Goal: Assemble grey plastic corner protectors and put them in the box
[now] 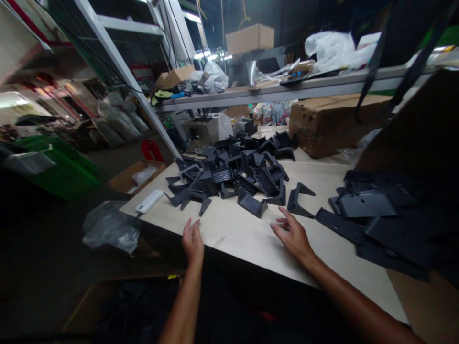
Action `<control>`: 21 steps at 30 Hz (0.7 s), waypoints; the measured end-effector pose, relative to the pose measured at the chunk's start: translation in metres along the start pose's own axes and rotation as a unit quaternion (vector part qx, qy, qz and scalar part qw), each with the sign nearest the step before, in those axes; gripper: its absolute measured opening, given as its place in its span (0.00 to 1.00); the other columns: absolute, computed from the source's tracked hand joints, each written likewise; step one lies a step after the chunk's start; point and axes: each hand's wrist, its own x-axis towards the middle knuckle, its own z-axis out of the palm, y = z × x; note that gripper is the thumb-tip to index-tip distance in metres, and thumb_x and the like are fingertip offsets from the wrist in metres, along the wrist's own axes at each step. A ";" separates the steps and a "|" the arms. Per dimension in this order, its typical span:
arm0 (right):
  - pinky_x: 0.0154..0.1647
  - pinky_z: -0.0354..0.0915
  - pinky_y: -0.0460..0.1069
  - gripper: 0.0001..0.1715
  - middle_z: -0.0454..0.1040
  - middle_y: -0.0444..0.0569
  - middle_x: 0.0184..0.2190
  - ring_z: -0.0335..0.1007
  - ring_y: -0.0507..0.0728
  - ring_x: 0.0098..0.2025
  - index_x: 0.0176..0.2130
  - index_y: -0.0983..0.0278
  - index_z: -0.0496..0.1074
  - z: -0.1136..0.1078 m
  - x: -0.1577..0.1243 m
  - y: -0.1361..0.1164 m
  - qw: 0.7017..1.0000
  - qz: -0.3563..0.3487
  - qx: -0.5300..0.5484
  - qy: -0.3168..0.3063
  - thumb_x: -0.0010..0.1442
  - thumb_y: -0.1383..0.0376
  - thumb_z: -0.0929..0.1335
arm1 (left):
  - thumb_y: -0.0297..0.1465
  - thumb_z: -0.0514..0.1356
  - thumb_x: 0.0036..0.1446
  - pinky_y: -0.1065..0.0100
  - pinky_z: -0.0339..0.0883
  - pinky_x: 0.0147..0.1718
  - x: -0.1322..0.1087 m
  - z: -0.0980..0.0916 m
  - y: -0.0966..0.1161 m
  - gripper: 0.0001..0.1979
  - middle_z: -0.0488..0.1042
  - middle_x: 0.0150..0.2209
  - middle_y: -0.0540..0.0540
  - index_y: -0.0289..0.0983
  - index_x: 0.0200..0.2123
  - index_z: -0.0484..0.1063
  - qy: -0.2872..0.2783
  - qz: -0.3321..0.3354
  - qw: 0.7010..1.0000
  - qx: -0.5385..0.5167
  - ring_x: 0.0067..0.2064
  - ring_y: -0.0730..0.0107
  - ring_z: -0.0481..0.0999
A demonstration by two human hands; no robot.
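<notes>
On the worktop [229, 239], bent black pieces [223, 176] look light and stiff, best grabbed by edges, near two empty, spread hands [194, 244] [294, 236].

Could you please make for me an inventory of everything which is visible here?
Table: one, cream, centre
Brackets: many, black, heaped on the table
Flat plates: several, black, table's right side
Phone-like device: one, white, table's left edge
Large carton: one, brown, behind the heap, right
Shelf: one, grey, above the table
Small box: one, brown, on the shelf
Plastic wrapping: several pieces, clear, on the shelf
Open carton: one, brown, left of the table
Green container: one, green, far left
Background: too blurred to count
Left hand: one, bare, at the table's front edge
Right hand: one, bare, over the table
</notes>
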 end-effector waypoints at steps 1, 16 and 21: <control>0.63 0.70 0.64 0.43 0.74 0.60 0.61 0.75 0.67 0.58 0.69 0.64 0.64 -0.001 0.011 -0.002 0.999 -0.021 -0.015 0.018 0.63 0.50 0.72 | 0.35 0.57 0.65 0.54 0.67 0.64 -0.007 -0.004 0.001 0.28 0.81 0.55 0.32 0.33 0.67 0.66 -0.003 -0.002 1.000 0.001 0.60 0.56 0.79; 0.59 0.73 0.55 0.42 0.77 0.54 0.60 0.77 0.60 0.58 0.70 0.60 0.62 0.032 0.053 0.005 0.997 -0.072 -0.026 -0.032 0.58 0.67 0.68 | 0.55 0.62 0.59 0.53 0.77 0.56 -0.137 -0.072 0.006 0.37 0.74 0.65 0.39 0.47 0.67 0.66 -0.180 -0.130 0.973 0.058 0.50 0.51 0.85; 0.70 0.61 0.62 0.33 0.73 0.54 0.64 0.68 0.64 0.65 0.67 0.61 0.68 -0.017 0.042 -0.007 0.991 -0.085 -0.092 0.051 0.64 0.64 0.66 | 0.58 0.64 0.54 0.53 0.77 0.56 -0.164 -0.086 0.012 0.32 0.78 0.61 0.42 0.47 0.56 0.78 -0.244 -0.203 0.945 0.074 0.51 0.48 0.85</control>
